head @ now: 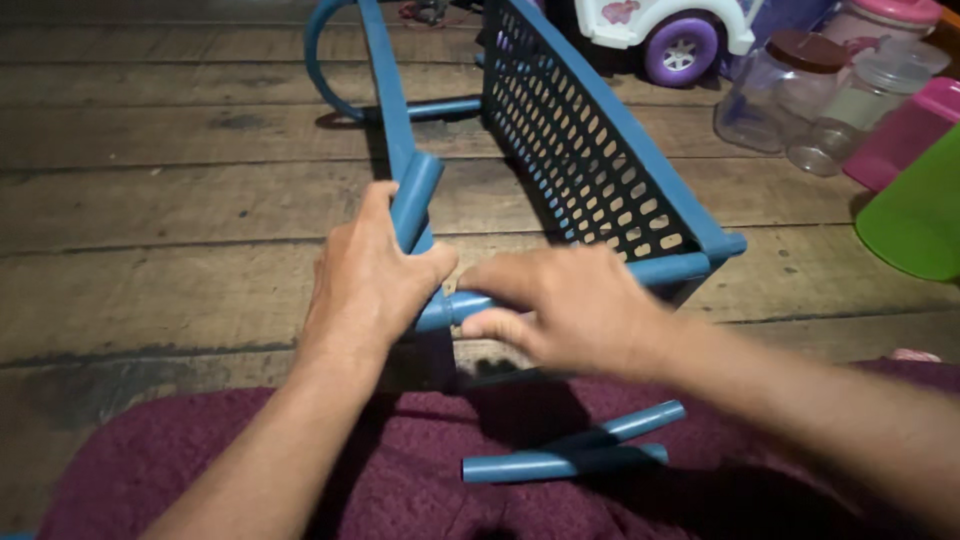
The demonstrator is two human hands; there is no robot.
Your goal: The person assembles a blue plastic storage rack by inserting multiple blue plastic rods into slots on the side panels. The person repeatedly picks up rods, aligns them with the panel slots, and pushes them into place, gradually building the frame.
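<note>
Gripping the blue plastic rack (590, 150) at centre frame, the left hand (370, 275) wraps closed around a corner tube, while the right hand (570, 305) pinches the crossbar beside it. Light, stiff plastic by the look; tubes make the best holds. Two loose blue tubes (570, 450) lie lower centre on maroon cloth (400, 470); jars (800, 95) upper right.

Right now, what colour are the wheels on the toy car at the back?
Purple, with pale hubs: one wheel of the white toy car shows in the head view.

Blue plastic rack (590, 150) with perforated panel, tipped sideways on wooden floor (150, 200).
</note>
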